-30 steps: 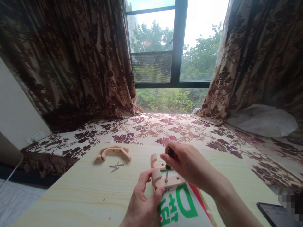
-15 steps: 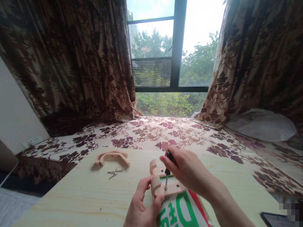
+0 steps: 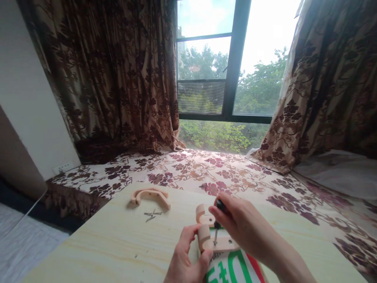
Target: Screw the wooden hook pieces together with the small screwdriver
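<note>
A screwdriver (image 3: 219,214) with a black handle is gripped in my right hand (image 3: 240,222). Its metal shaft points down at a hole in the nearer wooden hook (image 3: 225,243); whether a screw sits there is too small to tell. Fingers and thumb of my left hand (image 3: 190,253) close around the curled end of that same hook. Just behind it lies a second wooden hook (image 3: 203,217), partly covered by my right hand. Beneath the hooks is a white packet (image 3: 226,271) with green lettering and a red edge.
Two more curved wooden hooks (image 3: 151,195) lie at the far left of the pale wooden table (image 3: 118,239). Several screws (image 3: 152,214) are in a small pile near them. Behind the table spreads a flowered cover (image 3: 182,169) below the window.
The whole view has shifted, so the table and hands appear further right and slightly lower. Both hands keep their hold on the hook and the screwdriver.
</note>
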{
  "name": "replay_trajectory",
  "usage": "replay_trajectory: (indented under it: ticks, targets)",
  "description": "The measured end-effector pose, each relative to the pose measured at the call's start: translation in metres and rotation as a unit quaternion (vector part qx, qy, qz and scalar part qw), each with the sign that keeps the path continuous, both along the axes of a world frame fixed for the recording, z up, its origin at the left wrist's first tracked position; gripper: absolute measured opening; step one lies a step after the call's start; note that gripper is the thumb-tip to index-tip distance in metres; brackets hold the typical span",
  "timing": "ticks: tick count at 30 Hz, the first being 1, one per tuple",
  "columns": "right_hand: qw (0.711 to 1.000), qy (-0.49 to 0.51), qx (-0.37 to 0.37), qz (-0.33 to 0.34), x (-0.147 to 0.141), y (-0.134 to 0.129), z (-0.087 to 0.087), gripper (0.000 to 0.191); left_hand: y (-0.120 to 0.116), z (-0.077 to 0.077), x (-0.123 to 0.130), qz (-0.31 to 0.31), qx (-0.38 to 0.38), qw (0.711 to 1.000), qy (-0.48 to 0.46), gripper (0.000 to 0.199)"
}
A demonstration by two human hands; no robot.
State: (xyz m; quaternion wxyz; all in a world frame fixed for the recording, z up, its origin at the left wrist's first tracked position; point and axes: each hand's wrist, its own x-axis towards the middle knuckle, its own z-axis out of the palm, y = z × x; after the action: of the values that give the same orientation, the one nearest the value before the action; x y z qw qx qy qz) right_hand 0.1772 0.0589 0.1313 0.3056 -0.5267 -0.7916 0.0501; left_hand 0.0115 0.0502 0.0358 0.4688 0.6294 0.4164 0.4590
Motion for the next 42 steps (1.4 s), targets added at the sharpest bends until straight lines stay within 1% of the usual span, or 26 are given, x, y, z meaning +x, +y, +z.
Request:
replay_trajectory:
  ticks: [3,5,7,9,11,12,14,16,18,20,23,25,27,31,33,34,36,38,39,40,42]
  targets:
    - [0.999,-0.020,0.022,-0.045,-0.001,0.004,-0.004,0.027,0.000,-0.002,-0.001,-0.003,0.013,1.000,0.000,0.042]
    - [0.998,-0.014,0.033,-0.046,-0.001,0.002,-0.003,0.022,0.000,-0.002,0.000,-0.006,0.005,1.000,0.002,0.042]
    - [0.999,0.008,0.039,-0.010,0.000,-0.001,0.000,0.013,0.000,-0.001,0.000,-0.008,-0.005,1.000,0.002,0.041]
    - [0.998,0.026,0.033,0.039,0.001,-0.004,0.005,0.015,0.000,0.001,0.001,-0.007,-0.004,1.000,0.001,0.040]
    - [0.997,0.028,0.023,0.063,0.003,-0.005,0.007,0.013,0.000,0.002,0.001,-0.007,0.004,1.000,0.002,0.042]
    - [0.998,0.024,0.018,0.061,0.004,-0.004,0.007,0.011,0.001,0.002,0.000,-0.006,0.008,1.000,0.005,0.042]
    - [0.999,0.010,0.017,0.033,0.004,-0.001,0.006,0.008,0.001,0.001,0.000,-0.002,0.007,1.000,0.014,0.042]
    - [1.000,-0.002,0.019,-0.006,0.003,0.002,0.004,0.010,0.001,0.001,-0.001,0.000,-0.002,1.000,0.018,0.040]
    - [1.000,-0.006,0.019,-0.022,0.003,0.001,0.004,0.011,0.000,0.002,-0.001,-0.002,-0.009,1.000,0.015,0.039]
    - [1.000,0.001,0.009,0.001,0.003,-0.004,0.008,0.011,-0.001,0.003,0.000,-0.002,-0.010,1.000,0.013,0.038]
    - [0.997,0.019,-0.030,0.069,0.003,-0.013,0.016,0.015,-0.002,0.005,0.001,0.006,-0.009,1.000,0.016,0.037]
    - [0.995,0.023,-0.045,0.086,0.004,-0.014,0.017,0.016,-0.002,0.005,0.001,0.006,-0.009,1.000,0.018,0.037]
    - [0.996,0.025,-0.042,0.075,0.005,-0.011,0.015,0.015,-0.002,0.005,0.001,0.007,-0.013,1.000,0.018,0.037]
    - [1.000,0.007,-0.007,-0.010,0.008,0.002,0.007,0.025,-0.002,0.005,0.001,0.005,-0.023,1.000,-0.001,0.038]
    - [1.000,0.001,0.000,-0.029,0.009,0.003,0.006,0.024,-0.003,0.007,0.000,-0.001,-0.028,1.000,-0.010,0.040]
    - [1.000,0.007,0.001,-0.020,0.009,0.001,0.008,0.021,-0.003,0.008,0.000,-0.004,-0.034,0.999,-0.011,0.040]
    - [0.999,0.027,-0.006,0.027,0.009,-0.004,0.012,0.012,-0.004,0.011,0.001,-0.001,-0.043,0.999,-0.013,0.041]
    - [0.996,0.043,-0.014,0.076,0.008,-0.009,0.015,0.009,-0.005,0.012,0.002,0.012,-0.046,0.999,-0.016,0.040]
    - [0.995,0.046,-0.018,0.089,0.007,-0.010,0.016,0.009,-0.006,0.012,0.003,0.019,-0.047,0.999,-0.019,0.038]
    - [0.995,0.045,-0.018,0.092,0.007,-0.010,0.017,0.011,-0.006,0.012,0.003,0.024,-0.046,0.998,-0.022,0.037]
    - [0.997,0.036,-0.013,0.066,0.006,-0.009,0.015,0.015,-0.006,0.012,0.004,0.022,-0.047,0.998,-0.026,0.037]
